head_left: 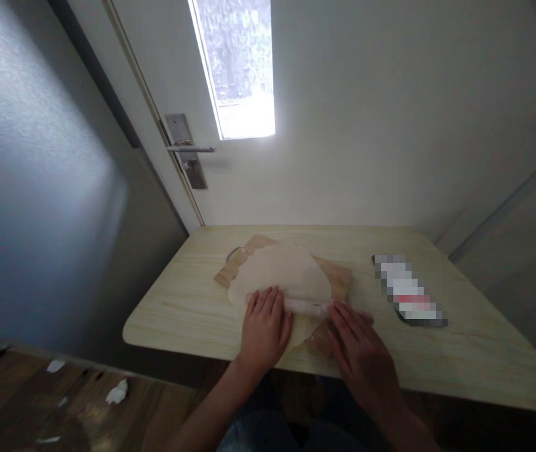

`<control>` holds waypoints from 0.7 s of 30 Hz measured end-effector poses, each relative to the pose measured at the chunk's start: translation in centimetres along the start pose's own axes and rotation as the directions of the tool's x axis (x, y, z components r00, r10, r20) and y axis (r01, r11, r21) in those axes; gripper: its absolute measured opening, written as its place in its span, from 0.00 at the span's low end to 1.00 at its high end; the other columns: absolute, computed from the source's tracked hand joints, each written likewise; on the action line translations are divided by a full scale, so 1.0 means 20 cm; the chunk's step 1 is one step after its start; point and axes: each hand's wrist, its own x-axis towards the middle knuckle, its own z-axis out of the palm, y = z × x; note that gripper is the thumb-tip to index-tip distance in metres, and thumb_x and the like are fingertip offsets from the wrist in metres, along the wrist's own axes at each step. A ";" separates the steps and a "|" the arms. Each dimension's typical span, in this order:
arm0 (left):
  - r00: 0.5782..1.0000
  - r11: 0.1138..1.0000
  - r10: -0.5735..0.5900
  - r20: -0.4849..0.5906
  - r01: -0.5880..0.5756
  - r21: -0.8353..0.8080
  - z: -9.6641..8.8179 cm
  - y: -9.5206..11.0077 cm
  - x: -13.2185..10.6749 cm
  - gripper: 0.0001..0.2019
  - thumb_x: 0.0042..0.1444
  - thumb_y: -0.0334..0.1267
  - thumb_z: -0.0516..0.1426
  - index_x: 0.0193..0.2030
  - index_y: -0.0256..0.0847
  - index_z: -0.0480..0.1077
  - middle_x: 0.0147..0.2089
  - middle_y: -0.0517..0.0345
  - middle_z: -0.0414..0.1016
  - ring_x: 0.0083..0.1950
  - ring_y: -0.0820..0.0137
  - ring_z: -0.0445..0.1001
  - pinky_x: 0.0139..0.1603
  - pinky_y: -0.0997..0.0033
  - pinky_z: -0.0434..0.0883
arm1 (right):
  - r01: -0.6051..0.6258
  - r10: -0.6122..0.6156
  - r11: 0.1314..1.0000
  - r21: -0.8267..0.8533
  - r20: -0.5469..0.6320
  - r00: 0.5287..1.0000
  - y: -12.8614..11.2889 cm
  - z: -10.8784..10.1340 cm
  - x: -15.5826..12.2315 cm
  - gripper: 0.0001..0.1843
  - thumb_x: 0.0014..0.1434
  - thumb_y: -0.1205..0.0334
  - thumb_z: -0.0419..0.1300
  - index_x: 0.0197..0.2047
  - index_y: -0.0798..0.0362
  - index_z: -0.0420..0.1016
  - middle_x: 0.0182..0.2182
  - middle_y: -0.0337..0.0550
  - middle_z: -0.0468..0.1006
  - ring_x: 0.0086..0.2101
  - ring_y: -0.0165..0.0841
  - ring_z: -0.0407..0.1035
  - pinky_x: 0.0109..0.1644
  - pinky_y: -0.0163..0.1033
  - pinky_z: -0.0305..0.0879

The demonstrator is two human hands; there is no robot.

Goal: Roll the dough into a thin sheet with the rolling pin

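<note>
A wide, thin sheet of pale dough [280, 267] lies over a wooden cutting board [341, 276], and its near left part hangs past the board's edge. Across the nearer half of the dough rests a light rolling pin [306, 307]. My left hand [264, 329] is closed over the pin's left part, with the fingers bent over its top. At the pin's right end, my right hand [364, 351] grips it, and the tip shows just beyond the fingers. My palms hide part of the dough's near edge.
The board sits on a light wood-grain table [178, 307]. A blurred-out phone-like object [409, 292] lies to the right. Behind the table is a white door with a metal handle [190, 149]. White scraps [117, 392] are on the floor at the left.
</note>
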 end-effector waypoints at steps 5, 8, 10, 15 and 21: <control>1.000 1.000 0.001 0.026 -0.002 0.023 0.01 0.00 0.00 0.21 0.58 0.40 0.44 0.55 0.34 0.59 0.57 0.49 0.62 0.60 0.64 0.57 0.61 0.57 0.51 | 0.007 -0.007 0.999 0.038 0.006 1.000 0.02 0.02 0.01 0.21 0.60 0.60 0.43 0.52 0.61 0.65 0.51 0.51 0.67 0.53 0.36 0.58 0.56 0.45 0.53; 1.000 0.999 -0.016 0.027 0.014 0.052 0.04 -0.01 0.07 0.22 0.58 0.41 0.42 0.57 0.32 0.57 0.60 0.48 0.58 0.62 0.63 0.54 0.62 0.56 0.49 | 0.002 -0.002 1.000 0.013 0.018 1.000 0.04 0.06 0.07 0.22 0.60 0.59 0.42 0.52 0.61 0.64 0.52 0.52 0.66 0.54 0.38 0.57 0.56 0.48 0.52; 0.999 0.997 -0.033 0.022 0.032 0.070 0.06 -0.02 0.13 0.23 0.59 0.42 0.41 0.58 0.32 0.55 0.61 0.48 0.56 0.63 0.63 0.51 0.62 0.56 0.48 | -0.012 0.013 1.000 -0.012 0.040 0.999 0.06 0.09 0.12 0.23 0.61 0.58 0.41 0.53 0.61 0.63 0.53 0.52 0.65 0.54 0.39 0.56 0.55 0.49 0.51; 0.998 0.992 -0.069 0.012 0.067 0.108 0.09 -0.04 0.28 0.22 0.60 0.43 0.39 0.58 0.37 0.55 0.62 0.51 0.54 0.64 0.63 0.47 0.62 0.55 0.44 | -0.069 0.075 0.996 -0.054 0.120 0.990 0.09 0.14 0.24 0.25 0.60 0.55 0.42 0.55 0.62 0.61 0.54 0.53 0.63 0.55 0.40 0.54 0.57 0.50 0.47; 0.996 0.988 -0.083 0.034 0.078 0.134 0.13 -0.10 0.43 0.21 0.60 0.42 0.37 0.54 0.37 0.59 0.58 0.50 0.61 0.61 0.64 0.54 0.61 0.58 0.45 | -0.135 0.163 0.981 -0.136 0.216 0.963 0.09 0.12 0.38 0.24 0.61 0.55 0.40 0.55 0.56 0.62 0.54 0.50 0.64 0.53 0.41 0.55 0.56 0.50 0.47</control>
